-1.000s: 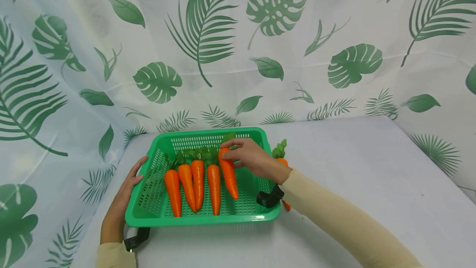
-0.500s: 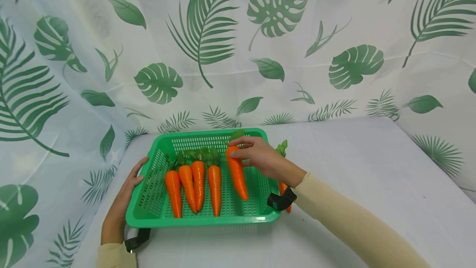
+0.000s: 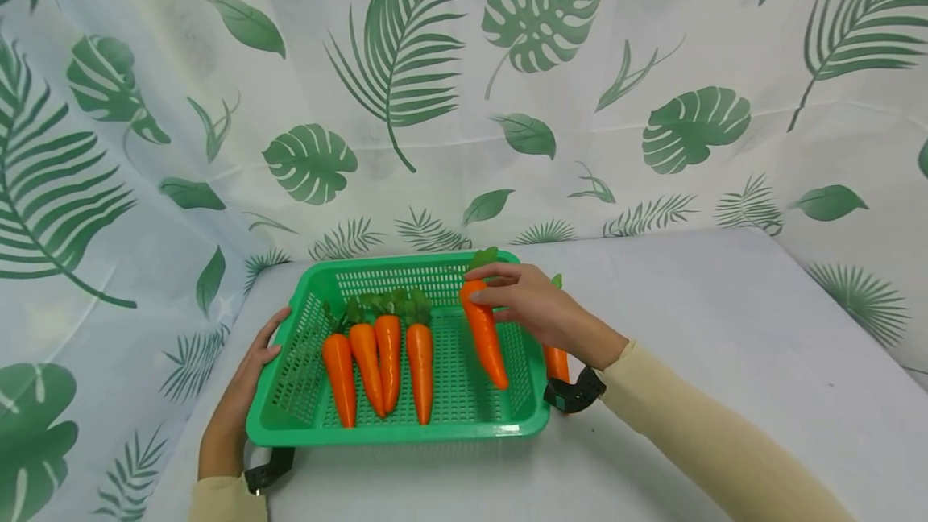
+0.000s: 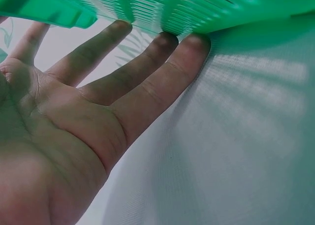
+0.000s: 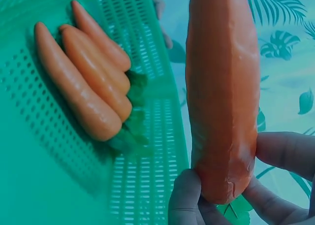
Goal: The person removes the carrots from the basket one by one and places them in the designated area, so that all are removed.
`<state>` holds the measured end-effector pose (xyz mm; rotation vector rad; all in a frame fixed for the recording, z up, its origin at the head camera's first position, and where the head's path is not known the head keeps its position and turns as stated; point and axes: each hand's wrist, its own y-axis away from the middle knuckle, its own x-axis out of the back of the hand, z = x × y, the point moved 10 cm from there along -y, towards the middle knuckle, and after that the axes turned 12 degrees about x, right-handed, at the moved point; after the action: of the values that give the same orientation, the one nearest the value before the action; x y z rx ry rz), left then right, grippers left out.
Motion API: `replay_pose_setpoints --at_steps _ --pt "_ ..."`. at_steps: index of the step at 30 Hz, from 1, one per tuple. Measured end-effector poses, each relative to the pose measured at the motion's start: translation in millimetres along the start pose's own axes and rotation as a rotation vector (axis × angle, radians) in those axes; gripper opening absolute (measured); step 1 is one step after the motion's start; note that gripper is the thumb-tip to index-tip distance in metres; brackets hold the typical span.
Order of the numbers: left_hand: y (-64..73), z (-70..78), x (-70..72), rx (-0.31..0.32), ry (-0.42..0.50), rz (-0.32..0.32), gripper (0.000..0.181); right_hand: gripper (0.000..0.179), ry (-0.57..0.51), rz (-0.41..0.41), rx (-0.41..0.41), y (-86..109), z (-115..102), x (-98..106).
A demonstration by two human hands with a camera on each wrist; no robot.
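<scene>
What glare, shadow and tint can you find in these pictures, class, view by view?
Head view: a small white glint near the right end of the basket's near rim; left wrist view: striped light and shadow on the table, with fingertips of the left hand shaded; right wrist view: a blue-green tint, even over the leaf-print cloth.

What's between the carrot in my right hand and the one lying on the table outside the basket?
The basket's right rim stands between the held carrot and the outer carrot; your right hand partly hides the latter.
</scene>
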<state>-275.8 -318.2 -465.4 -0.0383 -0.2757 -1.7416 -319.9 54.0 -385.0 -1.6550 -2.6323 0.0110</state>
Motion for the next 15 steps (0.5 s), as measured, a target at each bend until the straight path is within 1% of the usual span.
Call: replay_pose_setpoints --at_steps 5,8,11,15 --pt "-3.5 1.8 0.3 -0.024 0.02 0.012 0.065 0.043 0.009 -0.01 0.012 6.1 -1 9" --pt "-2.9 2.2 -0.8 -0.031 0.019 0.004 0.065 0.043 0.014 -0.009 0.013 9.8 -2 14" --pt "-2.4 2.1 -0.5 -0.032 0.015 0.008 0.065 0.046 0.021 0.0 0.01 13.1 -3 19" --pt "-1.8 1.4 0.1 -0.024 0.033 0.012 0.065 0.048 0.046 0.004 0.019 16.5 -6 24"
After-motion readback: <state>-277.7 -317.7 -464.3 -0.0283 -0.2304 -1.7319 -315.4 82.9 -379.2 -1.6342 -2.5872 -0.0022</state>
